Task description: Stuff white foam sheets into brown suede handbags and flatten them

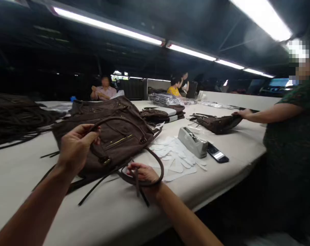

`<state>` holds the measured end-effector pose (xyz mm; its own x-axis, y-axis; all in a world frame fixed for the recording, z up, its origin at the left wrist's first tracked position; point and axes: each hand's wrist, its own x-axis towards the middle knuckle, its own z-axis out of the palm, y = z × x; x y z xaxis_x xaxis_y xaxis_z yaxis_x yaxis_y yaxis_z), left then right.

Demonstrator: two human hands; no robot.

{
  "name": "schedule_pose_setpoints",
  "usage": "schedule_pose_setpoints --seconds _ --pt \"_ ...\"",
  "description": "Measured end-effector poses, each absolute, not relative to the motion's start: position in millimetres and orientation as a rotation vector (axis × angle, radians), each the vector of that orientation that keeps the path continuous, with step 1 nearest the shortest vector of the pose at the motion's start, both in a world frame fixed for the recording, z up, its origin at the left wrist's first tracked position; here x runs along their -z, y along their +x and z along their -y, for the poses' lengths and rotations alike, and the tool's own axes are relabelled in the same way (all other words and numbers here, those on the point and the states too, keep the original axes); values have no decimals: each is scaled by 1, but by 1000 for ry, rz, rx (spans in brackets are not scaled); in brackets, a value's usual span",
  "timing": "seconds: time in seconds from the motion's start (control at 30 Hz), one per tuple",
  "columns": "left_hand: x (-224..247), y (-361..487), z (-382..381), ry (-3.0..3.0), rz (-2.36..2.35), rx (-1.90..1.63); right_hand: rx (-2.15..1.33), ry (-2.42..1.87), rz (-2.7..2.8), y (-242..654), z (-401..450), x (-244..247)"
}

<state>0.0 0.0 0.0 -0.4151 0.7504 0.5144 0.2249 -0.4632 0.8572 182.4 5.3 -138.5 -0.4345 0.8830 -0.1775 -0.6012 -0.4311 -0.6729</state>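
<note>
A dark brown handbag point(119, 136) with a gold zip lies on the pale table in front of me. My left hand point(79, 141) pinches one of its looped handles point(116, 118), which arches over the bag's face. Lower down, my right hand point(143, 172) reaches through the second handle point(161, 164), at the bag's near edge. Its fingers are bent together by the thin dangling straps point(137, 182); exactly what they grip is partly hidden. Beside the bag, white paper pieces point(172, 155) are spread in a loose heap.
A grey tape dispenser point(193, 141) and a phone point(217, 152) lie right of the papers. Stacked brown bags point(165, 114) stand behind, with another pile point(13, 118) at left. On the right, a co-worker's hand point(244, 113) holds a brown bag point(216, 123). Other people sit farther back.
</note>
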Motion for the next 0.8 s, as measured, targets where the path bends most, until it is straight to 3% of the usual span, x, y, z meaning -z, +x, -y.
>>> schedule_pose_setpoints --seconds 0.17,0.37,0.57,0.67,0.8 --pt "24 19 23 1455 -1452 -1820 -1880 -829 802 213 23 141" --pt "67 56 36 2097 -1307 -996 -1618 -747 910 241 53 117" --pt "76 78 47 2096 -960 -490 -1297 -969 1505 249 66 105" --pt "56 64 33 1767 -1062 -525 -993 -1061 1730 252 64 107" --pt "24 20 2 1322 -1250 -1144 -519 -1257 1751 275 46 115"
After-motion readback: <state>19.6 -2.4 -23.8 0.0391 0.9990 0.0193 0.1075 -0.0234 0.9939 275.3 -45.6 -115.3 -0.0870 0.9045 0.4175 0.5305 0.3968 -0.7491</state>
